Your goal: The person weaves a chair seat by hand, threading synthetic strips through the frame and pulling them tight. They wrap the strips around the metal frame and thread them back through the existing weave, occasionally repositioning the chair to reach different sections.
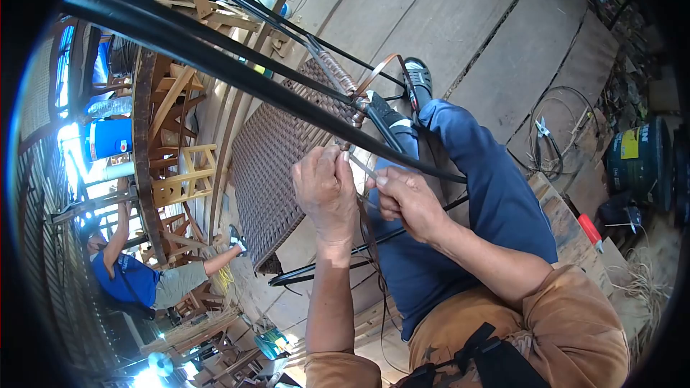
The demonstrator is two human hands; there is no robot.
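A brown woven panel (264,162) is fixed in a black metal chair frame (237,77), which lies tilted across my lap. My left hand (325,181) is closed at the panel's edge by the frame, its thumb and fingertips pinching a flat weaving strip (362,166). The strip runs across to my right hand (408,200), which pinches it between thumb and forefinger. Brown wrapping (334,72) covers one bar of the frame, and a loose brown strip (387,65) curls up beside it. More loose strands hang below my hands.
Pliers (543,133) lie on the boards to the right, near a red-handled tool (590,233) and a dark green container (640,162). At the left, a person in a blue shirt (131,276) is near wooden chair frames (183,172). Wood scraps (208,11) lie farther off.
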